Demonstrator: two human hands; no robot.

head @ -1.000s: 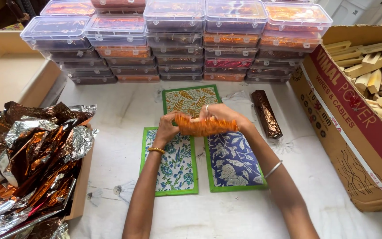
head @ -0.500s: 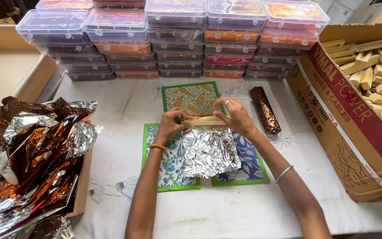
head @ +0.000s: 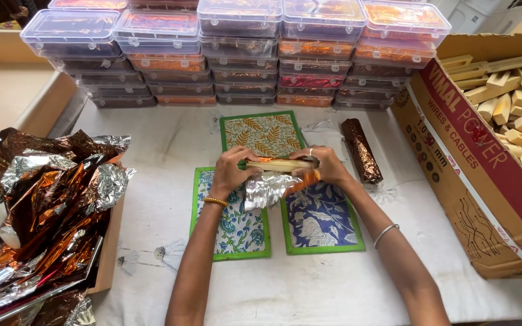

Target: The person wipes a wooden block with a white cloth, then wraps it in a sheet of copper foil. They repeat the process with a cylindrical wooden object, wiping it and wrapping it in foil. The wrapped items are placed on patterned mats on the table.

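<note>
Foil sheet [head: 268, 188] hangs under the wooden stick [head: 278, 164], which lies left to right. My left hand [head: 232, 172] and right hand [head: 324, 167] each pinch one end.

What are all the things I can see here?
Wooden block: one, pale, between both hands.
Foil sheet: one, silver and orange, half round the block.
Wrapped block: one, brown foil, right of the hands.
Patterned mats: three, green-edged, under the hands.
Lidded plastic boxes: many, clear, stacked at back.
Foil pile: silver, orange, brown, left.
Cardboard box of wooden blocks: one, right.
Left hand, right hand: gripping the block's ends.
</note>
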